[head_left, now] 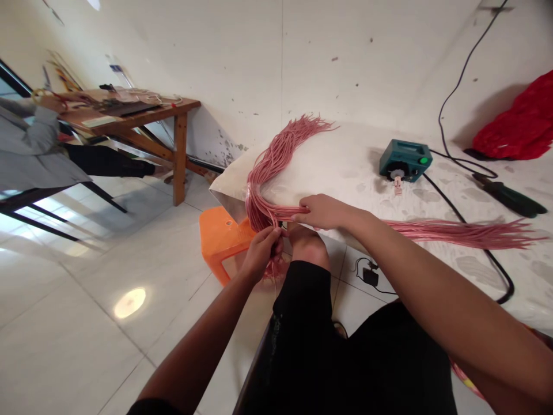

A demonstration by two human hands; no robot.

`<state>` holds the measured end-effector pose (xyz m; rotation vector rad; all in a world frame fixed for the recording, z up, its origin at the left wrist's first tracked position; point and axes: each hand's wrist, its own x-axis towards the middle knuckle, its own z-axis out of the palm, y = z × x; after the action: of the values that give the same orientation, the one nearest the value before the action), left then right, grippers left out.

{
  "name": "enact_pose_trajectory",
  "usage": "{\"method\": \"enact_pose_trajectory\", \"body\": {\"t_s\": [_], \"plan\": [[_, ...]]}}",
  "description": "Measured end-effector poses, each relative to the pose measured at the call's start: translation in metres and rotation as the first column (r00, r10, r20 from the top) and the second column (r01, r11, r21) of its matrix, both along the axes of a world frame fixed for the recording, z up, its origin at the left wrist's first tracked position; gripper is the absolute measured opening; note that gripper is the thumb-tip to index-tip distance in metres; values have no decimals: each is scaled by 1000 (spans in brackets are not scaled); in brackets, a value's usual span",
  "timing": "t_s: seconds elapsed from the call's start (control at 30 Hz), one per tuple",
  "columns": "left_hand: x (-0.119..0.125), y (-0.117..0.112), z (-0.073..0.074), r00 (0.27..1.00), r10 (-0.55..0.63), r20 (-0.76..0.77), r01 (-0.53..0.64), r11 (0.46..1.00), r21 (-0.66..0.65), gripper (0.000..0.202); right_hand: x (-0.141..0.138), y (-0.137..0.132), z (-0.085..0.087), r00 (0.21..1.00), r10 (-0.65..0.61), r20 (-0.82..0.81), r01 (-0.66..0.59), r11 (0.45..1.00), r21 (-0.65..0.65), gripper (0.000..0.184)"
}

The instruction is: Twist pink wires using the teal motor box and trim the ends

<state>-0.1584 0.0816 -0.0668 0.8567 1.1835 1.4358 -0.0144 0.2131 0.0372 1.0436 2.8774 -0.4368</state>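
Observation:
A thick bundle of thin pink cords [273, 167] lies over the edge of a white padded surface [345, 147], with frayed ends fanning out at the far side. A second length of the cords [458, 233] stretches off to the right. My right hand [322, 211] lies on the cords at the padded edge and holds them. My left hand [261, 253] pinches strands low down by the edge, and the fingertips hide the exact grip. Below the hands is my leg [302, 311] in black trousers.
A teal box device [405, 160] with a black cable and green-handled pliers [510, 196] sit on the white surface, a red bag [514, 127] beyond. An orange plastic stool [220, 239] stands below left. A seated person in grey [34, 144] is near a wooden table [180, 155].

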Motion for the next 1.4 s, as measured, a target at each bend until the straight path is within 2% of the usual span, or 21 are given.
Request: {"method": "enact_pose_trajectory", "body": {"t_s": [0.1, 0.2, 0.3, 0.4, 0.5, 0.6, 0.77, 0.87, 1.0, 1.17, 1.4], "plan": [[2, -2, -2, 998, 57, 2, -57, 998, -9, 32, 3, 1, 5, 999, -31, 13, 33, 984, -174, 40], [9, -2, 2, 996, 80, 39, -79, 997, -20, 32, 8, 0, 10, 998, -45, -37, 30, 940, -341, 44], [17, 3, 14, 992, 58, 111, -57, 998, -14, 30, 10, -3, 14, 992, -51, -112, -8, 882, -472, 44], [21, 9, 28, 983, 27, 179, -25, 1000, -12, 25, 12, -7, 17, 986, -68, -150, -19, 859, -511, 43], [20, 12, 36, 977, 2, 212, 3, 1000, -19, 22, 14, -8, 17, 986, -85, -140, 6, 871, -492, 37], [19, 11, 35, 977, -11, 211, 16, 1000, -24, 21, 19, -7, 14, 992, -85, -93, 35, 895, -444, 23], [19, 11, 28, 980, -18, 200, 26, 999, -40, 23, 26, 3, 8, 993, -24, -118, -6, 969, -247, 17], [20, 13, 30, 981, -21, 195, 29, 999, -37, 21, 28, 10, 8, 991, 45, -125, -62, 988, -139, 13], [17, 10, 37, 977, -44, 207, 53, 998, -38, 18, 29, 13, 12, 992, 86, -95, -89, 996, -31, 14], [12, 5, 44, 970, -56, 235, 71, 996, -57, 17, 28, 9, 19, 992, 128, -9, -127, 992, 9, 18], [6, 4, 48, 947, -99, 305, 131, 988, -87, 15, 24, 6, 27, 995, 72, 68, -83, 981, 174, 20]]}}
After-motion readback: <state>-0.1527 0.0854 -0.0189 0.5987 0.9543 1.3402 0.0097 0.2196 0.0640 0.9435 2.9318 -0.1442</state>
